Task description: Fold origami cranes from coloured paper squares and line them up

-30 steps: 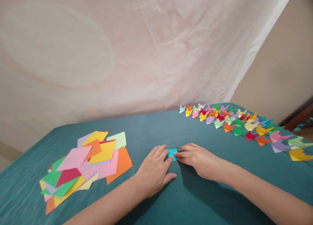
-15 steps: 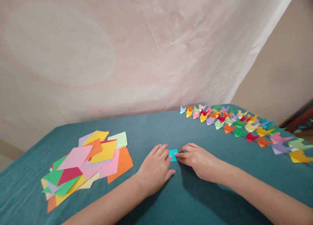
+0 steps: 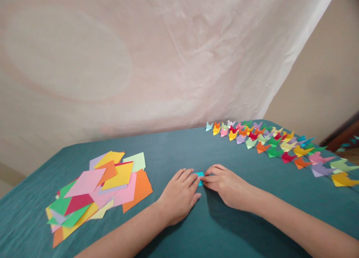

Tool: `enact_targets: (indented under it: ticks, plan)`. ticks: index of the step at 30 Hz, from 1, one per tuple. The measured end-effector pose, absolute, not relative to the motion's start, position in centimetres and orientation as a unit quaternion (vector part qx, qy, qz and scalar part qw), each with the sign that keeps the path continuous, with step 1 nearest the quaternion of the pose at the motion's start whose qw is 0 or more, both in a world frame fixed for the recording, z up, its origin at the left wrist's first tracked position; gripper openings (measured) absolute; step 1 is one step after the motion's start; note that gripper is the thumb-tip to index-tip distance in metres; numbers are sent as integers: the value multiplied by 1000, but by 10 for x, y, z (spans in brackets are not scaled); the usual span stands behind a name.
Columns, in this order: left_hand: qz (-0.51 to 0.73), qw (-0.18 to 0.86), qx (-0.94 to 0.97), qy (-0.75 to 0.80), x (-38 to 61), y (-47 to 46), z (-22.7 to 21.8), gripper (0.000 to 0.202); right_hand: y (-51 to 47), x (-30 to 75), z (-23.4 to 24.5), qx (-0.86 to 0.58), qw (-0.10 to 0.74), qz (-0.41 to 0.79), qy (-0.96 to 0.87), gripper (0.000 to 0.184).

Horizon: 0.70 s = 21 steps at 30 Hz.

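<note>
A small folded piece of bright blue paper (image 3: 200,174) lies on the teal cloth between my hands. My left hand (image 3: 179,193) rests flat over its left part, fingers stretched out and thumb apart. From the right, my right hand (image 3: 226,184) has its thumb and fingers together at the paper's right edge, pinching it. Most of the paper is hidden beneath the fingers, so I cannot make out its folds.
Loose coloured paper sheets (image 3: 86,183) lie in an overlapping pile on the left. Rows of small folded paper birds (image 3: 287,157) stand along the right side. A pale hanging sheet (image 3: 157,63) closes off the back of the cloth-covered table (image 3: 168,147).
My left hand's fingers have slid slightly right and cover more of the blue paper. My right hand has stayed nearly still at the paper's edge.
</note>
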<state>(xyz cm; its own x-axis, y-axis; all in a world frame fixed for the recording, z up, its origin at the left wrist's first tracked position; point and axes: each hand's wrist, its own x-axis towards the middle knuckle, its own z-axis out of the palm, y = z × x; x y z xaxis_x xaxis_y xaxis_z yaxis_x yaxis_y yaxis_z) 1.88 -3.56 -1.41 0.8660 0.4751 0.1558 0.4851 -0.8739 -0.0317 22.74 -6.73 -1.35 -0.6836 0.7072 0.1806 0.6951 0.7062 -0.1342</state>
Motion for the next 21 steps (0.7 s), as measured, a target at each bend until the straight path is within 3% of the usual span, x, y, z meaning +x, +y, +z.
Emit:
enact_targets:
  ticks: [13,21]
  plan:
    - [-62,55,-971,-225,18,-35,-13,44,-68,226,-26,-379,140,-17,-914,30]
    - [-63,69,-970,-225,19,-34,-15,47,-65,228,-20,-397,96,-4,-913,29]
